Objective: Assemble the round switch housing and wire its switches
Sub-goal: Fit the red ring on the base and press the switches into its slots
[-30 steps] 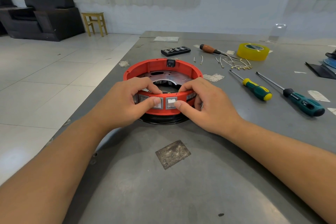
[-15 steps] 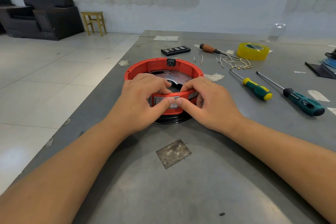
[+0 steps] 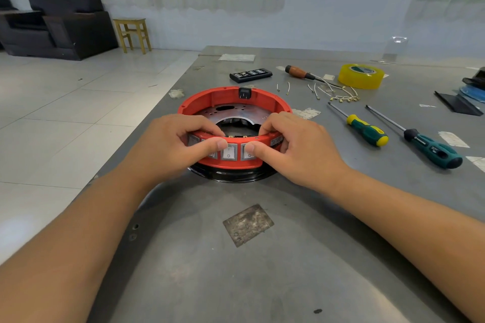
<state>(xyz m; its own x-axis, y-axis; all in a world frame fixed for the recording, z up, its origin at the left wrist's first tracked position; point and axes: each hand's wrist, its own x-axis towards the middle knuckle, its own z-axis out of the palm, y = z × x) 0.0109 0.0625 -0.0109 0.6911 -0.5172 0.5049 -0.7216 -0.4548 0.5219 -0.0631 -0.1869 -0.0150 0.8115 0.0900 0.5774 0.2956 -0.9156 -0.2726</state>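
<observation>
My left grip and right grip each pinch the near wall of the red round housing, thumbs pressing its white switches. It sits mid-bench; screwdrivers lie at two o'clock.

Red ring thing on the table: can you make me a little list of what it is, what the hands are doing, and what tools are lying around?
thing: red housing on the table
switches: white ones in its near wall
left hand: pinches the near wall, thumb outside
right hand: pinches it too, thumb on a switch
tools: three screwdrivers, to the right
wires: loose, behind the housing
tape: yellow roll, far right
</observation>
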